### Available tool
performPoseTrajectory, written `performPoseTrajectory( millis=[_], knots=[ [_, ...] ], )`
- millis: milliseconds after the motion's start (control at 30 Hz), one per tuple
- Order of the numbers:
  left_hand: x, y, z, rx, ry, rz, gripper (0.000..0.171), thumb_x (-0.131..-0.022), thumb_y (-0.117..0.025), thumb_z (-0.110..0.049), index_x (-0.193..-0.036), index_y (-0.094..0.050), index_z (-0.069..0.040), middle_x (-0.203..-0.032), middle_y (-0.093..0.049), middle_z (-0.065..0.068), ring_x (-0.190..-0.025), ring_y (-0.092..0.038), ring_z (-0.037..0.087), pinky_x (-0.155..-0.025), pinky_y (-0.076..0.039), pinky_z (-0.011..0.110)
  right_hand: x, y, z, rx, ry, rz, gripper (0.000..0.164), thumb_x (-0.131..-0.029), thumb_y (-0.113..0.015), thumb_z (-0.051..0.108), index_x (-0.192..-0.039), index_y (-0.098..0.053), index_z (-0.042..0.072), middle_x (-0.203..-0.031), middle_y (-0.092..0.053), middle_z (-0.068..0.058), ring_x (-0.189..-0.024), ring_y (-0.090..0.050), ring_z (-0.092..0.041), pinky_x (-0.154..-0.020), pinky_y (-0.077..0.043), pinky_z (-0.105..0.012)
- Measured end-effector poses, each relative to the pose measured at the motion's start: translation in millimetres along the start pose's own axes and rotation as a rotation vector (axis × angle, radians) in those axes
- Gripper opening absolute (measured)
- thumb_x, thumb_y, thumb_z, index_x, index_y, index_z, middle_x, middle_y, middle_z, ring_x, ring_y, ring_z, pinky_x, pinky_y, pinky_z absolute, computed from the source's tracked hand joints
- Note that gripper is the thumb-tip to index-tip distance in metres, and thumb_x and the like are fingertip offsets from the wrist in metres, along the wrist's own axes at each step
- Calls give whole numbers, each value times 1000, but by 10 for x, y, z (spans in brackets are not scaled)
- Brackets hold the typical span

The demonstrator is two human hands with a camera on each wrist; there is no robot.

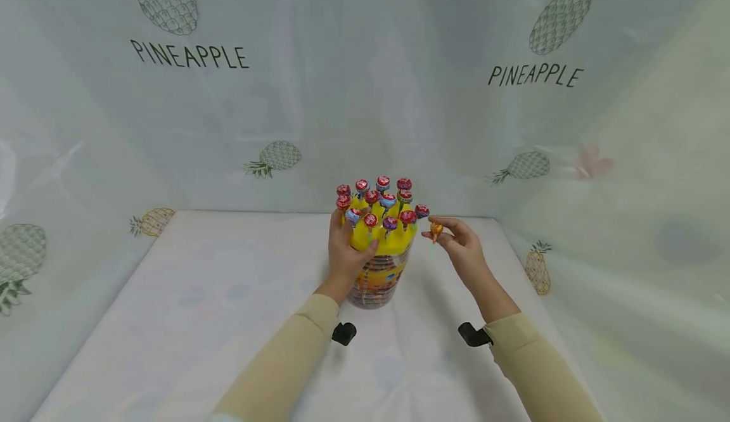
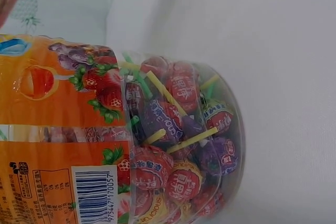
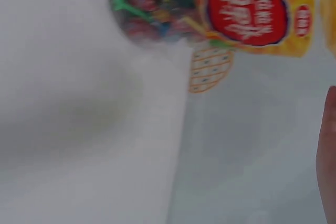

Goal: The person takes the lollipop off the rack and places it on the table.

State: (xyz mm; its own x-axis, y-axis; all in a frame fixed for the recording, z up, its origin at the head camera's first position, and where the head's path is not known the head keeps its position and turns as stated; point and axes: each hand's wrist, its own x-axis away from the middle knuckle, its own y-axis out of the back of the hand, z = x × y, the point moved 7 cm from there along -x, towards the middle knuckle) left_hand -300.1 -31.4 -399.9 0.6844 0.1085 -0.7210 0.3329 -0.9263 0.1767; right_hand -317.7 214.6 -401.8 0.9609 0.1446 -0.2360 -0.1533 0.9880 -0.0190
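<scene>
A clear jar (image 1: 376, 282) with an orange label and a yellow lid (image 1: 393, 244) stands on the table, several wrapped lollipops (image 1: 371, 220) upright in its top. My left hand (image 1: 346, 258) grips the lid from the left, thumb across its front. To the right of the lid, my right hand (image 1: 469, 256) pinches an orange-wrapped lollipop (image 1: 436, 228) between thumb and fingers, its green stick pointing down. More lollipops (image 2: 181, 177) show through the jar wall (image 2: 236, 124) in the left wrist view. Only a sliver of my right hand (image 3: 326, 156) appears in the right wrist view.
A white cloth covers the table (image 1: 228, 346). Behind it hangs a pale curtain (image 1: 365, 92) printed with pineapples, and its folds also run along both sides. Black wrist mounts (image 1: 474, 334) stick out from the sleeves.
</scene>
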Motion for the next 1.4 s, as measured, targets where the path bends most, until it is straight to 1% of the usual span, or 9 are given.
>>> performPoseTrajectory(
  millis=[133,333,433,567,667,800,933,1133,1400],
  knots=[
    [-18,-2,-4,13,1,4,62,-82,-63,-48,-133,-56,-14,-145,-33,13,-129,-40,28,-101,-46,40,124,52,-319,90,-112,52,31,-98,-53,6,-128,-54,-1,-132,-50,-15,-107,-66,-19,-110,-34,-45],
    [-31,-17,16,30,43,28,63,-81,-65,-44,-135,-56,-13,-146,-33,11,-131,-39,27,-101,-45,40,311,97,-768,115,-234,87,31,-94,-66,17,-122,-64,6,-128,-52,-30,-104,-67,-21,-99,-46,-32],
    [-14,-4,57,25,80,30,65,-80,-66,-45,-135,-55,-12,-146,-33,10,-131,-39,25,-101,-45,39,389,94,-962,112,-288,95,34,-91,-70,18,-122,-64,5,-129,-52,-32,-102,-68,-22,-95,-48,-29],
    [-7,20,84,32,106,36,67,-79,-66,-44,-136,-54,-12,-146,-32,11,-130,-39,26,-102,-45,40,443,99,-1147,133,-327,94,40,-90,-70,12,-125,-60,-4,-124,-59,-28,-100,-68,-23,-93,-50,-31],
    [-5,26,71,47,103,43,66,-79,-67,-42,-137,-53,-12,-146,-31,11,-130,-39,27,-101,-45,41,450,121,-1257,175,-332,91,41,-88,-70,7,-125,-60,-8,-116,-66,-20,-98,-67,-20,-89,-51,-29],
    [-14,15,43,55,97,54,64,-80,-66,-43,-136,-54,-14,-146,-31,11,-130,-38,27,-100,-46,40,440,164,-1400,248,-358,86,34,-88,-70,6,-119,-66,-4,-107,-71,-10,-89,-65,-16,-77,-51,-25],
    [-15,0,30,50,103,57,65,-81,-65,-50,-135,-55,-17,-146,-31,10,-130,-38,26,-100,-47,40,421,196,-1534,261,-401,82,30,-88,-69,5,-118,-68,-1,-107,-71,-9,-83,-64,-16,-69,-50,-26],
    [-1,-16,22,72,101,57,67,-82,-63,-57,-136,-55,-17,-147,-31,10,-130,-38,27,-100,-46,41,383,266,-1642,289,-423,35,28,-88,-71,8,-115,-69,0,-109,-71,-11,-94,-67,-17,-78,-52,-25],
    [-4,-15,47,38,81,50,67,-83,-60,-63,-135,-55,-20,-149,-29,11,-132,-36,28,-100,-46,43,343,224,-1675,307,-437,33,31,-83,-77,12,-111,-71,-1,-105,-72,-10,-97,-68,-18,-88,-52,-28]
  ],
)
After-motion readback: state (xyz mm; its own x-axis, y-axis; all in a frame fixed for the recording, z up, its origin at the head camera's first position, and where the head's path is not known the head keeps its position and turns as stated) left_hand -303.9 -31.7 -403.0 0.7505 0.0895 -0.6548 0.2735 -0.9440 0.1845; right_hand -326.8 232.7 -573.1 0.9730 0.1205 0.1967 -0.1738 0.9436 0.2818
